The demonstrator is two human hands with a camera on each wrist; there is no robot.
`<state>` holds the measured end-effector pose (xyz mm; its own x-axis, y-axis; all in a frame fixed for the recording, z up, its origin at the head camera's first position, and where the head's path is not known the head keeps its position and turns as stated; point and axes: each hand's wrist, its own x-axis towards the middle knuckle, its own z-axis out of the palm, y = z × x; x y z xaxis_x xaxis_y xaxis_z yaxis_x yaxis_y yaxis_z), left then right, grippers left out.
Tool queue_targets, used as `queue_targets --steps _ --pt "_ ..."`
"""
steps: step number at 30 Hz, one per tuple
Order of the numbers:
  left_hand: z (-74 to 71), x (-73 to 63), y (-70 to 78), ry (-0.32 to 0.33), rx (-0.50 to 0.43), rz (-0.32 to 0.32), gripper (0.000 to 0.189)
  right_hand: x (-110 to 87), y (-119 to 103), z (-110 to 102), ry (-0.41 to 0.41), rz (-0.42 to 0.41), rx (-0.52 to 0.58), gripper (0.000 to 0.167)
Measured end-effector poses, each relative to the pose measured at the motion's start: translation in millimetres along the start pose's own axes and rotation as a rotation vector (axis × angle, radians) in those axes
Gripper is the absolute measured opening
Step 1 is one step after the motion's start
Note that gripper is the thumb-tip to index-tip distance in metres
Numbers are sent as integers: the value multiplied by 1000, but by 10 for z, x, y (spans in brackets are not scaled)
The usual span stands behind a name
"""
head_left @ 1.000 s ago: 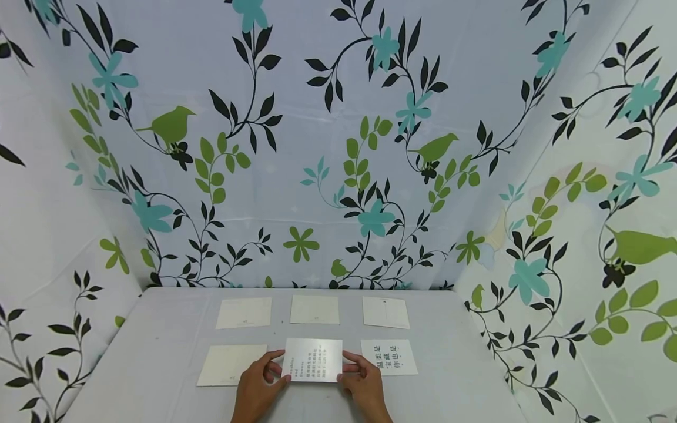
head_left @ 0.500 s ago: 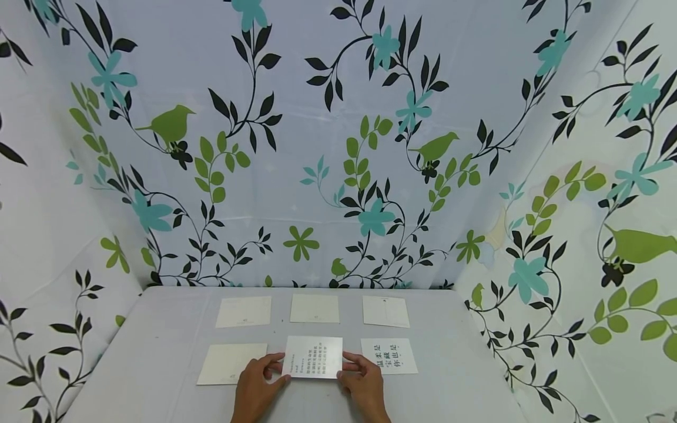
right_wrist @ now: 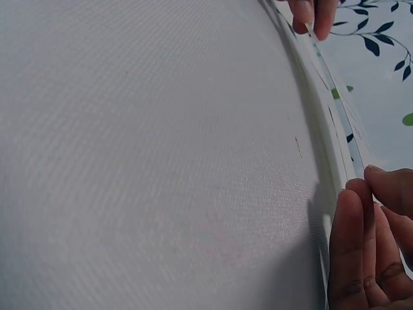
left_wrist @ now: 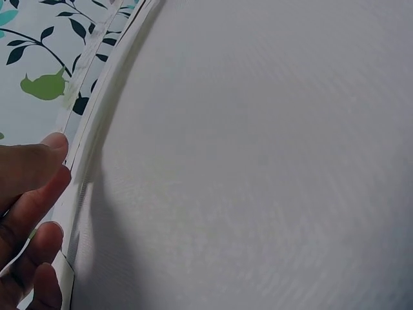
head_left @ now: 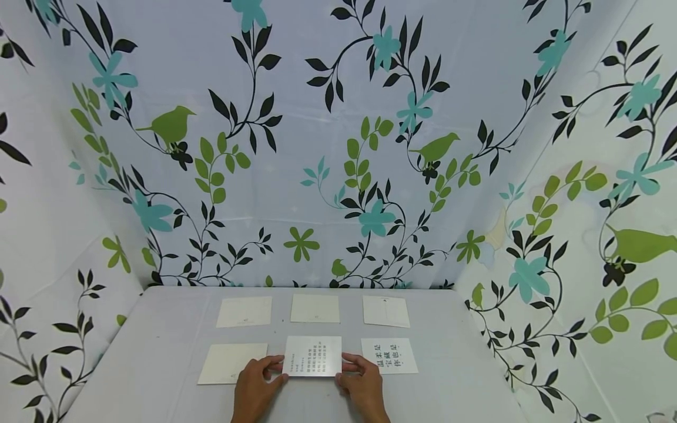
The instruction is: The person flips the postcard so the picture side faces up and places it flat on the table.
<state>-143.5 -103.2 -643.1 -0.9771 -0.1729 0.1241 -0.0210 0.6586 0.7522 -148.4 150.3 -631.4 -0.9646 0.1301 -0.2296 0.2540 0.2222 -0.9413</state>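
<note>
A white card (head_left: 313, 356) with several columns of printed characters is held up between both hands in the head view, its near edge tilted toward me. My left hand (head_left: 256, 389) pinches its left edge, thumb in front and fingers behind. On the opposite edge, my right hand (head_left: 365, 388) grips it the same way. Seen edge-on, the card looks like a thin strip in the right wrist view, with the right hand (right_wrist: 374, 239) low and the left hand (right_wrist: 311, 14) at the top. The left wrist view shows the left hand (left_wrist: 32, 213) at its left side.
A card with large characters (head_left: 396, 356) lies right of the hands, a blank cream card (head_left: 224, 364) left. Behind them three cards lie in a row: left (head_left: 244, 311), middle (head_left: 314, 309), right (head_left: 386, 311). All rest on a white-covered table (head_left: 449, 376) before a patterned curtain (head_left: 296, 194).
The held card's tilt has shifted a little, and its near edge sits slightly higher in view. Both hands keep their grip on it; the other cards stay put.
</note>
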Motion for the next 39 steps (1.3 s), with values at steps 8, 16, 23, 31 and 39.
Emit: queue_targets --steps 8,16,23,31,39 --pt "-14 4 -8 -4 1 -10 33 15 15 1 -21 16 14 51" --pt "-14 12 -33 4 19 -6 25 2 41 16 6 -9 33 39" --pt "-30 6 -12 15 30 -7 22 -21 19 22 29 -10 45 30" --pt "-44 1 10 21 56 -15 18 -32 6 17 32 12 38 25" --pt "-28 5 -2 11 34 -21 19 -38 0 16 17 51 21 25"
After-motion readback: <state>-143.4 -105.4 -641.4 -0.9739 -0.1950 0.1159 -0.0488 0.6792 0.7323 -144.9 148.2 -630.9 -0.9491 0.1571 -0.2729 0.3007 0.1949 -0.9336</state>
